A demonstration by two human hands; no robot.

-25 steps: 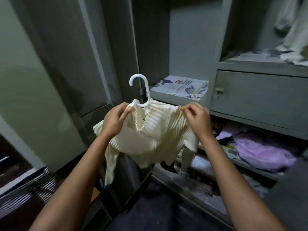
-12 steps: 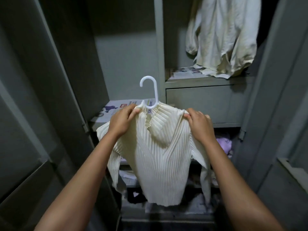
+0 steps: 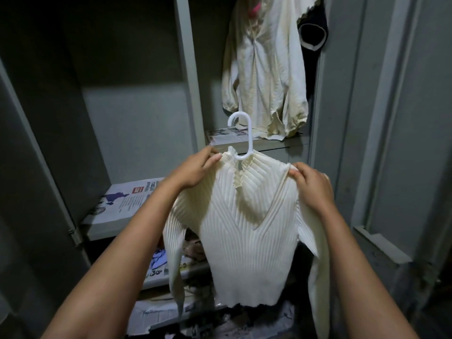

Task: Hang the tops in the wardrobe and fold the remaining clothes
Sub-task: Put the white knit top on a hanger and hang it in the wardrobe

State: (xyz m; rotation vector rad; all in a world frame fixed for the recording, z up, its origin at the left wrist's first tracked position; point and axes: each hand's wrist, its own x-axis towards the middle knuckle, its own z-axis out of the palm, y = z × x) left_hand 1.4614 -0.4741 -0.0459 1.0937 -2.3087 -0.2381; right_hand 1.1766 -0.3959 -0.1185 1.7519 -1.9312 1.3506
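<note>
A cream ribbed V-neck top [image 3: 247,231] hangs on a white plastic hanger [image 3: 244,133], whose hook sticks up above the collar. My left hand [image 3: 195,170] grips the top's left shoulder and my right hand [image 3: 310,184] grips its right shoulder, both over the hanger's ends. I hold it up in front of the open grey wardrobe [image 3: 188,69], at the level of the middle shelves. The hanger's arms are hidden inside the top.
A cream blouse [image 3: 264,77] and a dark garment [image 3: 314,33] hang in the upper right compartment. Newspaper [image 3: 127,204] lines the left shelf. Lower shelves hold mixed clothes [image 3: 159,259]. The wardrobe's right door [image 3: 391,143] stands open beside my right arm.
The view has swung up and right from the lower shelves to the hanging compartment. The top on its hanger has risen and now hangs straight; both hands keep their grip.
</note>
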